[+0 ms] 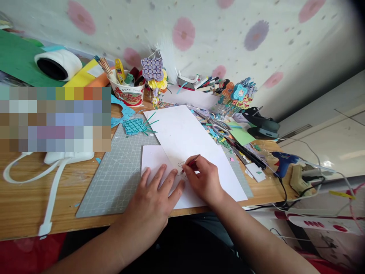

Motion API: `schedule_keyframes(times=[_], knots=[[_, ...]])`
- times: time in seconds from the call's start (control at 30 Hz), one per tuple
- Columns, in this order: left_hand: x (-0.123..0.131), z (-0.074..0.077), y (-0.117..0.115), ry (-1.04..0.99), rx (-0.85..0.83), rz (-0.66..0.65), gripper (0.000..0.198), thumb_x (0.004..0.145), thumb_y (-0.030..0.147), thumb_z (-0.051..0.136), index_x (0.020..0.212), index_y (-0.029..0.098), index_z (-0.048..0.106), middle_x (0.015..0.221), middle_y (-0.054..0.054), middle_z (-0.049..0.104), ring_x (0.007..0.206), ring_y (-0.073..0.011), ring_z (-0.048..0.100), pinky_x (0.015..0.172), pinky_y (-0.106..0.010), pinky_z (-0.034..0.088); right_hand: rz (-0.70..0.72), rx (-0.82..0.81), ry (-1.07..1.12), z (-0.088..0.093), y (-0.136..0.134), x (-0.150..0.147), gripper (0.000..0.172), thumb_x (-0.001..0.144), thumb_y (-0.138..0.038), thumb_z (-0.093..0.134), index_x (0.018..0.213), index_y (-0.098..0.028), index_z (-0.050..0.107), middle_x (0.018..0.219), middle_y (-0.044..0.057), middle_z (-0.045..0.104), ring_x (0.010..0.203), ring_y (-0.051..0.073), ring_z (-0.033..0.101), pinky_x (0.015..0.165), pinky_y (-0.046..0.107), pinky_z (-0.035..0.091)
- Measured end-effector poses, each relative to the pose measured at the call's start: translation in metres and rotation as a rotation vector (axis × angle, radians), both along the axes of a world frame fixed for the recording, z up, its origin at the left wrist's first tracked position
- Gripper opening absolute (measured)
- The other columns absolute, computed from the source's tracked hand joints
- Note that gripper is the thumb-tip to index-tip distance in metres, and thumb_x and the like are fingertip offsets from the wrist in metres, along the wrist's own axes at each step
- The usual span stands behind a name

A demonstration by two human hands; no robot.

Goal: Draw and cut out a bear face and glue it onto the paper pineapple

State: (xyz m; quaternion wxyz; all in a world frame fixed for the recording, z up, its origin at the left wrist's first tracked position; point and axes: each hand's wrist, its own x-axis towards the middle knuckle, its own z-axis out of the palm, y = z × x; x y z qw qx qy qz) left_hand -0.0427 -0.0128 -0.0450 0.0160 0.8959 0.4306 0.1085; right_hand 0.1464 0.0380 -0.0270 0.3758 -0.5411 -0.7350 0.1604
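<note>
My left hand (155, 198) lies flat with its fingers spread on a white sheet of paper (151, 156). My right hand (205, 179) is closed around a short dark red pencil (193, 164). One pointed end of the pencil sticks up past my fingers, and its other end is down at the paper. A small line drawing (180, 164) shows beside my right fingertips, partly covered by them. A second white sheet (185, 131) lies at an angle across the first. Both sheets rest on a grey cutting mat (105, 182).
A teal lattice paper piece (134, 126) lies on the mat's far left. Behind stands a paper tub (129, 93) of tools. Scissors (221, 127) and paper scraps lie to the right, near a blue glue gun (285, 161). A white strap (53, 194) hangs at the left.
</note>
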Motion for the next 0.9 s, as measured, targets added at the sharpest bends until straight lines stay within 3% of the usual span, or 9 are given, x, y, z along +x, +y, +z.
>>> schedule_keyframes(times=[0.17, 0.3, 0.43, 0.6, 0.73, 0.9], knots=[[0.000, 0.001, -0.001, 0.004, -0.022, -0.004, 0.055, 0.082, 0.032, 0.063, 0.136, 0.030, 0.052, 0.149, -0.009, 0.047, 0.139, -0.0398, 0.037, 0.109, -0.067, 0.029, -0.053, 0.010, 0.001, 0.001, 0.000, -0.001, 0.007, 0.086, -0.022, 0.058, 0.079, -0.022, 0.056, 0.072, 0.003, 0.070, 0.059, 0.016, 0.065, 0.051, 0.025, 0.050], [0.000, 0.002, -0.001, 0.013, -0.029, 0.001, 0.057, 0.081, 0.034, 0.064, 0.137, 0.030, 0.051, 0.151, -0.010, 0.045, 0.140, -0.0400, 0.036, 0.109, -0.068, 0.028, 0.022, -0.030, 0.016, -0.001, 0.000, -0.001, 0.006, 0.086, -0.022, 0.059, 0.080, -0.022, 0.058, 0.072, 0.003, 0.070, 0.061, 0.017, 0.067, 0.053, 0.025, 0.052], [0.000, 0.004, -0.001, 0.007, -0.039, -0.008, 0.058, 0.080, 0.034, 0.064, 0.137, 0.029, 0.051, 0.150, -0.010, 0.046, 0.139, -0.0407, 0.036, 0.109, -0.067, 0.029, -0.075, -0.006, 0.002, -0.002, 0.003, 0.004, 0.007, 0.086, -0.023, 0.059, 0.079, -0.021, 0.056, 0.070, 0.003, 0.069, 0.060, 0.017, 0.066, 0.054, 0.026, 0.052], [-0.001, 0.002, -0.001, -0.001, -0.022, -0.004, 0.058, 0.080, 0.031, 0.064, 0.137, 0.029, 0.051, 0.150, -0.010, 0.046, 0.139, -0.0403, 0.037, 0.109, -0.067, 0.028, -0.002, -0.036, -0.005, -0.001, 0.004, 0.003, 0.006, 0.086, -0.023, 0.059, 0.080, -0.021, 0.057, 0.072, 0.003, 0.071, 0.061, 0.016, 0.067, 0.054, 0.025, 0.051], [0.000, 0.001, -0.001, 0.002, -0.022, -0.006, 0.058, 0.079, 0.032, 0.065, 0.136, 0.028, 0.052, 0.150, -0.010, 0.046, 0.139, -0.0402, 0.036, 0.110, -0.066, 0.029, -0.084, -0.005, -0.012, -0.001, 0.008, 0.006, 0.008, 0.085, -0.023, 0.059, 0.078, -0.022, 0.056, 0.070, 0.003, 0.070, 0.059, 0.017, 0.066, 0.055, 0.027, 0.051], [0.000, 0.001, -0.001, 0.003, -0.019, 0.001, 0.056, 0.081, 0.033, 0.064, 0.136, 0.029, 0.051, 0.150, -0.009, 0.047, 0.139, -0.0397, 0.036, 0.110, -0.066, 0.029, -0.052, -0.014, -0.012, -0.001, 0.012, 0.009, 0.006, 0.085, -0.022, 0.059, 0.080, -0.022, 0.056, 0.070, 0.003, 0.070, 0.060, 0.017, 0.066, 0.055, 0.026, 0.050]])
